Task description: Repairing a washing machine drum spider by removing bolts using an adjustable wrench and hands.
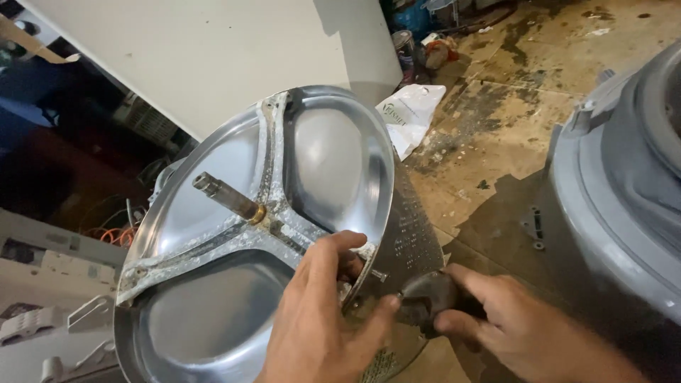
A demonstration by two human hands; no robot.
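Observation:
A shiny steel washing-machine drum [333, 149] lies tilted on its side, its back facing me. A corroded three-armed bracket [273, 152] with a metal shaft [223, 196] at its hub is fixed to that back. My left hand [323, 319] grips the drum's lower rim by a bracket arm's end, beside a protruding bolt [378, 274]. My right hand [511, 323] holds a dark tool handle [425, 298] against the rim near that bolt. The tool's tip is hidden by my fingers.
A grey plastic outer tub [624, 184] stands at the right. A white appliance panel [213, 50] leans behind the drum. A white plastic bag [411, 113] lies on the stained concrete floor [511, 106]. Cans and clutter sit at the far back.

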